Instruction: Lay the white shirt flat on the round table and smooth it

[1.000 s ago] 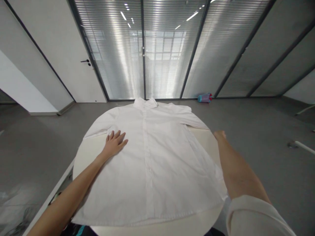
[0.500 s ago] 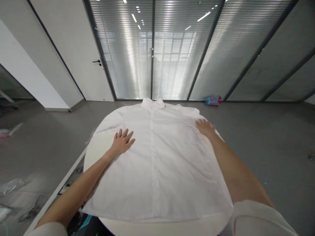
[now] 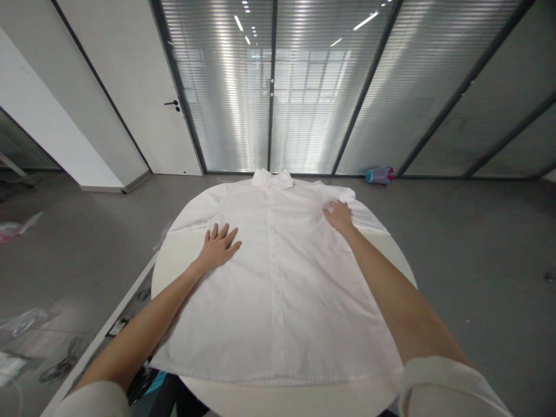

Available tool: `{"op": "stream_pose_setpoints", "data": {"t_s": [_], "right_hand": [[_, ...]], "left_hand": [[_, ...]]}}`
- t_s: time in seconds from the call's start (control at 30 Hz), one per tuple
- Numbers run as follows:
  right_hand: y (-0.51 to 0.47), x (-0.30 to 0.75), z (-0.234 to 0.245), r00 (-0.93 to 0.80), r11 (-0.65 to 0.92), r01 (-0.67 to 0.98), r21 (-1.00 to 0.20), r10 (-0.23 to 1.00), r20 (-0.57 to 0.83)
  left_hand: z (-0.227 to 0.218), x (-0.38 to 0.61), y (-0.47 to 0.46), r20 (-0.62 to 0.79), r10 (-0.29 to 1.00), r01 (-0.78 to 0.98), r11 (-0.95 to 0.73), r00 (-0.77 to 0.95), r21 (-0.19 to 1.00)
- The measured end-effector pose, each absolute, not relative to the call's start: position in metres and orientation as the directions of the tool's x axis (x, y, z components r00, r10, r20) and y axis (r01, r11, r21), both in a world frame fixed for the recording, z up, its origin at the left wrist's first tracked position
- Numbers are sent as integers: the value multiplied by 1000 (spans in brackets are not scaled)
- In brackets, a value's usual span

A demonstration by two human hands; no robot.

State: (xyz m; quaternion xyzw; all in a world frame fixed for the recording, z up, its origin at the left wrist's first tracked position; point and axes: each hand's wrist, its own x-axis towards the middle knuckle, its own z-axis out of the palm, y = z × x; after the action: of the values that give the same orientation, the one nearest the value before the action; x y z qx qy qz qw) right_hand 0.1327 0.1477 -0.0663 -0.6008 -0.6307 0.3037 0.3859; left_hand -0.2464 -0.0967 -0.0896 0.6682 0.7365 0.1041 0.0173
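As the head view looks forward and down, a white shirt (image 3: 243,330) lies front up across a round, cream-white table (image 3: 278,399), its collar (image 3: 272,179) at the far edge and its hem toward you. Bare tabletop shows below the hem and under both sleeves. Your left hand (image 3: 218,248) rests palm down on the shirt's left side, fingers spread. Your right hand (image 3: 339,215), well apart from it, touches the cloth near the opposite sleeve with fingers bent; whether it pinches the fabric, you cannot tell.

Beyond the table, a smooth grey floor (image 3: 478,249) runs to a glass wall (image 3: 304,127) of ribbed panes in dark frames. To its left stands a pale door (image 3: 125,75) with a black handle (image 3: 172,103); at its foot, right of the collar, lies a blue, purple and red bin (image 3: 379,175). Clear plastic (image 3: 26,321) and coiled cable (image 3: 63,366) lie at your left. Any lettering on the bin or on the button placket (image 3: 278,324) is too small to read.
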Motion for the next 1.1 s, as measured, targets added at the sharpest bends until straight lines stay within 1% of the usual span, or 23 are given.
{"op": "stream_pose_setpoints", "data": {"t_s": [0.03,0.07,0.13,0.17,0.2,0.23,0.27,0.3,0.33,0.37,0.4,0.47,0.6,0.67,0.73,0.83,0.87,0.9,1.0,1.1], "right_hand": [[149,121,-60,37,102,403,-910,991,127],[149,109,-55,32,107,336,-936,992,125],[148,84,-48,-45,93,190,-977,995,86],[146,72,-47,-117,46,34,-998,992,42],[143,63,-48,-197,-37,-158,-987,980,-5],[139,56,-51,-268,-150,-353,-923,962,-53],[135,52,-55,-321,-264,-518,-814,942,-101],[132,52,-60,-344,-348,-632,-692,927,-152],[130,54,-64,-332,-386,-700,-601,921,-204],[130,59,-68,-304,-391,-746,-539,920,-246],[131,67,-71,-267,-372,-781,-501,925,-270],[138,87,-75,-188,-301,-833,-464,943,-275],[152,123,-75,-11,-127,-890,-438,966,-258],[155,132,-75,67,-59,-882,-467,966,-248],[154,134,-75,112,-10,-853,-521,973,-202],[153,132,-75,55,14,-810,-586,997,-52],[153,130,-76,23,4,-799,-601,999,-24],[153,129,-77,4,-10,-787,-617,1000,-22],[155,127,-82,35,-46,-725,-687,994,-103],[158,124,-84,66,-45,-672,-739,991,-120]], "left_hand": [[-89,-246,-97,114,988,980,87,-108,177],[-89,-246,-97,114,987,981,89,-110,175],[-88,-245,-98,117,987,982,85,-106,169],[-87,-245,-98,119,988,983,81,-101,166],[-87,-245,-98,120,988,983,77,-97,165],[-87,-245,-99,120,988,984,74,-95,165],[-86,-245,-99,120,988,984,73,-94,164],[-86,-245,-99,119,989,984,73,-93,162],[-86,-245,-99,115,989,984,75,-94,160],[-86,-246,-99,110,989,985,76,-94,157],[-86,-246,-99,106,990,985,78,-95,156],[-86,-246,-99,102,990,985,80,-97,156],[-87,-247,-99,107,989,982,85,-104,168],[-88,-248,-98,110,989,980,82,-103,182],[-89,-248,-98,118,988,977,75,-100,199],[-91,-250,-97,134,986,971,63,-96,231],[-93,-250,-97,140,986,968,59,-95,244],[-94,-251,-97,147,984,964,56,-97,259],[-96,-253,-95,148,983,946,59,-111,320],[-85,-256,-85,118,978,894,106,-173,436]]}}
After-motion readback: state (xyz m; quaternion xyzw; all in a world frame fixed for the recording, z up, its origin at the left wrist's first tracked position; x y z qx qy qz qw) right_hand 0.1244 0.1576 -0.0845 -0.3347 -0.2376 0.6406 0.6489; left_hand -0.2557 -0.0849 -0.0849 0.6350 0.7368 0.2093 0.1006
